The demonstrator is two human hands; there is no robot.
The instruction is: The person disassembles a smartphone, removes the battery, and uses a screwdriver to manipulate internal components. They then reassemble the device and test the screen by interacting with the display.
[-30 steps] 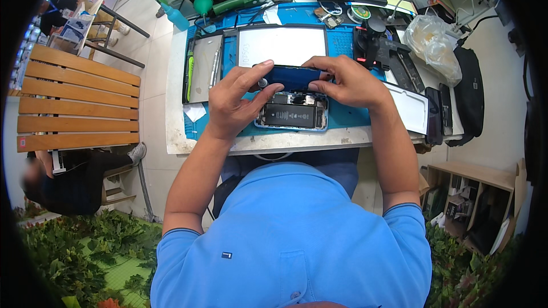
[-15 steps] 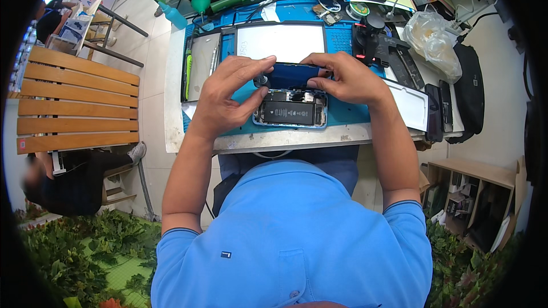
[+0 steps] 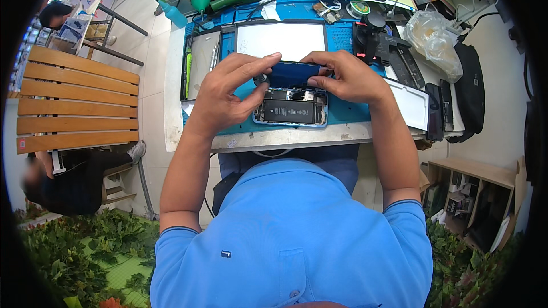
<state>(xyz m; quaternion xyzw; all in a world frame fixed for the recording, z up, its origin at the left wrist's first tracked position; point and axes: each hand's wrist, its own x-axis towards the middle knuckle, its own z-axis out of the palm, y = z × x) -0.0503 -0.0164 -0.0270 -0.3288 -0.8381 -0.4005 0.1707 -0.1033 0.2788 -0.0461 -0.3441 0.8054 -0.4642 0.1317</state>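
Right hand [image 3: 351, 81]'s pinching the raised phone screen [image 3: 292, 73] just behind the opened phone body [image 3: 290, 112] on the blue mat [image 3: 349, 115], left hand [image 3: 224, 91]'s curled by the other end, can't tell if it's gripping.

Left of your tabletop [image 3: 354, 133], pale floor tiles [image 3: 152, 120] run past a slatted wooden bench [image 3: 80, 107]. Leafy greenery [image 3: 103, 239] flanks you on both sides, and a wooden shelf unit [image 3: 471, 172] stands at your right near a pale wall [image 3: 499, 120].

Phone body [image 3: 290, 101], blue-edged and opened, lies flat on the blue mat [image 3: 349, 115], black battery [image 3: 288, 112] exposed, with a dark-blue panel [image 3: 294, 74] tilted up at its far side (contact unclear).
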